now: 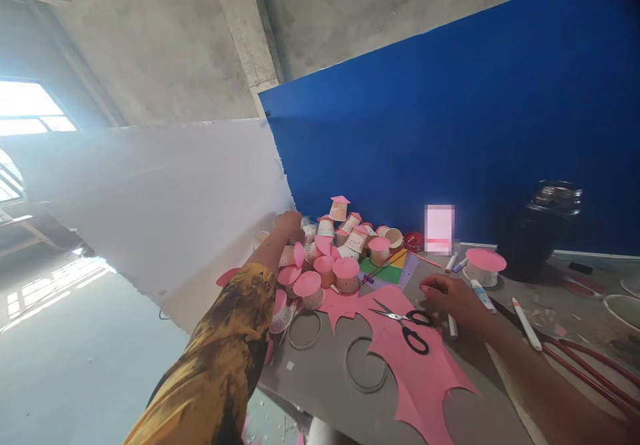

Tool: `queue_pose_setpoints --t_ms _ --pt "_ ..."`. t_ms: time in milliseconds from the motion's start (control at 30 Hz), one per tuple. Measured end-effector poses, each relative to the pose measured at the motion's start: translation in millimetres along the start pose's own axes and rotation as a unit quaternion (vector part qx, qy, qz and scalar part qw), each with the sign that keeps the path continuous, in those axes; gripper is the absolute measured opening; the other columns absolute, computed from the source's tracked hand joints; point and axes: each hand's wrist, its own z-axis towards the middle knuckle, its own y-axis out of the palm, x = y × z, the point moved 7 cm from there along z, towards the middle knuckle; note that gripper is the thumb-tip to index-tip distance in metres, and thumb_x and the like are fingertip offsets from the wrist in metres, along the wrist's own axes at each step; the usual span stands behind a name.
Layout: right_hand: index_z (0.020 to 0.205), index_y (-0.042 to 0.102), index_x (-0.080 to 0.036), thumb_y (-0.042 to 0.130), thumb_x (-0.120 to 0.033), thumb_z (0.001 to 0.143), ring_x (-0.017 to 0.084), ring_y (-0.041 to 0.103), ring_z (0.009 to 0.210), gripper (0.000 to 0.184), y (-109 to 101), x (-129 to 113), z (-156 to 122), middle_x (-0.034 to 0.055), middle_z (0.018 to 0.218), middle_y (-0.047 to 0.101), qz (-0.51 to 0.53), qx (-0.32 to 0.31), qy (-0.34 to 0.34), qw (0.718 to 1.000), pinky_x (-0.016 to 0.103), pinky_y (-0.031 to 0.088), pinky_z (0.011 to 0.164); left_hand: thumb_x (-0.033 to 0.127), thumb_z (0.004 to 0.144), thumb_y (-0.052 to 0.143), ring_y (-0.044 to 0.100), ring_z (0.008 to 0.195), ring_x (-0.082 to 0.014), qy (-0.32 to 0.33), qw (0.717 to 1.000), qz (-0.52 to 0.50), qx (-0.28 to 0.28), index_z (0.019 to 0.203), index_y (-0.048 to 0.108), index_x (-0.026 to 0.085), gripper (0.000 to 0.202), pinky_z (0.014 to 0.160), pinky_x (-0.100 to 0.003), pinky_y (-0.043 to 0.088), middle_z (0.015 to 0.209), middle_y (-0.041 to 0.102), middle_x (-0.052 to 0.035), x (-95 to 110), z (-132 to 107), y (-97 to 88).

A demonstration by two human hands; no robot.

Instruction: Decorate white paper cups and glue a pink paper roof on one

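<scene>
My left hand (290,226) reaches to the far corner of the table, at the back of a heap of small paper cups. Its fingers curl downward, and what they grip, if anything, is hidden. Many cups wear pink paper discs, such as this pink-topped cup (309,288). One cup with a pointed pink top (339,208) sits highest. My right hand (453,296) hovers low over the table's right half, fingers loosely bent and holding nothing. Near it, black-handled scissors (406,321) lie spread on a cut-up pink sheet (425,378).
Two grey rings (366,365) lie toward the front edge. At the right are a dark bottle (540,231), another pink-topped cup (485,267), a glue tube (481,295), a white marker (526,325) and red-handled scissors (590,358). A blue board (425,118) stands behind.
</scene>
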Motion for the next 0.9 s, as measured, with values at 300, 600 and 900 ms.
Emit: queue_pose_setpoints --t_ms 300,600,900 --pt "0.078 0.072 -0.022 0.057 -0.044 0.079 0.024 0.069 0.074 0.027 6 -12 -4 0.0053 0.082 0.078 -0.028 -0.024 -0.034 0.999 0.032 0.049 0.064 0.038 0.098 0.067 0.067 0.114 -0.0262 0.039 0.999 0.003 0.009 0.133 0.062 0.019 0.040 0.094 -0.048 0.059 0.135 0.064 -0.0120 -6 13 14.8" --pt "0.082 0.072 -0.021 0.056 -0.042 0.079 0.022 0.068 0.072 0.026 10 -12 -5 0.0049 0.080 0.077 -0.066 -0.039 -0.040 0.996 0.032 0.047 0.065 0.039 0.099 0.066 0.067 0.114 -0.0259 0.049 0.998 -0.027 0.007 0.133 0.062 0.019 0.040 0.095 -0.048 0.059 0.135 0.064 -0.0118 -3 14 -0.6" --pt "0.080 0.073 -0.022 0.059 -0.033 0.080 0.023 0.071 0.077 0.018 11 -19 -10 0.0055 0.085 0.080 -0.067 -0.060 -0.058 0.994 0.032 0.047 0.067 0.039 0.098 0.067 0.068 0.110 -0.0252 0.061 0.989 -0.108 0.076 0.125 0.067 0.018 0.034 0.092 -0.045 0.060 0.129 0.068 -0.0098 6 -15 -80.4"
